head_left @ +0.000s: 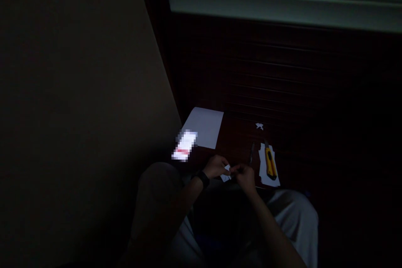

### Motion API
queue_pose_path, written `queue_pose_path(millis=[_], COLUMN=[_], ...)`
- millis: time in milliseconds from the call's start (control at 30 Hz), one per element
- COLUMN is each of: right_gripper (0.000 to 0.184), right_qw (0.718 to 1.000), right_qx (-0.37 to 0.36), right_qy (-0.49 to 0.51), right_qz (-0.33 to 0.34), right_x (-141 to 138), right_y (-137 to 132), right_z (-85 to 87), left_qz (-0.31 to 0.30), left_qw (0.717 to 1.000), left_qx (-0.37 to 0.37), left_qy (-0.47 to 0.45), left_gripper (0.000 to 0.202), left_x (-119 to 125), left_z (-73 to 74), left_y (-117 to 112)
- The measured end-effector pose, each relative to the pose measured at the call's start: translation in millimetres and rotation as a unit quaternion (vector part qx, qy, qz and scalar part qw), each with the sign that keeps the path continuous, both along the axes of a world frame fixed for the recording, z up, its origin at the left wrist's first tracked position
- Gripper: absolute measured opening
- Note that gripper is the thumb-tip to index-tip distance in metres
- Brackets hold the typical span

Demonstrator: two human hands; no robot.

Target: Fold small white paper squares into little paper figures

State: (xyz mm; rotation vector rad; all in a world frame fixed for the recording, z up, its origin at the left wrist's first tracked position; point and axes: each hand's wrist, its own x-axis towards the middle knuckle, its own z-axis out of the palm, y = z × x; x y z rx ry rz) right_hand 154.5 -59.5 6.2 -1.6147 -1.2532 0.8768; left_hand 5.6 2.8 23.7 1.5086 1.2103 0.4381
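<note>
The scene is very dark. My left hand (216, 166), with a dark watch on its wrist, and my right hand (244, 176) meet over the near edge of a small dark table (238, 142). Both pinch a small piece of folded white paper (226, 172) between their fingertips. My knees in light trousers show below the hands.
A white sheet (205, 126) lies at the table's back left, with a lit phone (184, 145) beside it. A yellow utility knife (270, 161) rests on a white paper scrap (274, 176) at the right. A dark pen-like item (251, 153) and a tiny paper shape (259, 126) lie nearby. A wall stands left.
</note>
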Motion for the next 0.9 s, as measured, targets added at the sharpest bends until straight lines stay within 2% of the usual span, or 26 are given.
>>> queue_pose_path(millis=[267, 633, 900], right_gripper=[0.021, 0.024, 0.036], right_qw=[0.998, 0.998, 0.998], right_qx=[0.004, 0.017, 0.013], right_qy=[0.056, 0.06, 0.062], right_qz=[0.009, 0.005, 0.026], right_x=[10.6, 9.2, 11.7], right_y=[4.4, 5.4, 6.1], right_z=[0.3, 0.1, 2.1], left_qz=[0.03, 0.045, 0.064], left_qw=[0.999, 0.993, 0.99], left_qx=[-0.009, -0.034, -0.034], left_qy=[-0.035, -0.105, -0.124], left_gripper=[0.037, 0.031, 0.038], left_x=[-0.3, 2.1, 1.7], left_z=[-2.5, -0.7, -2.5], left_y=[-3.5, -10.1, -12.0])
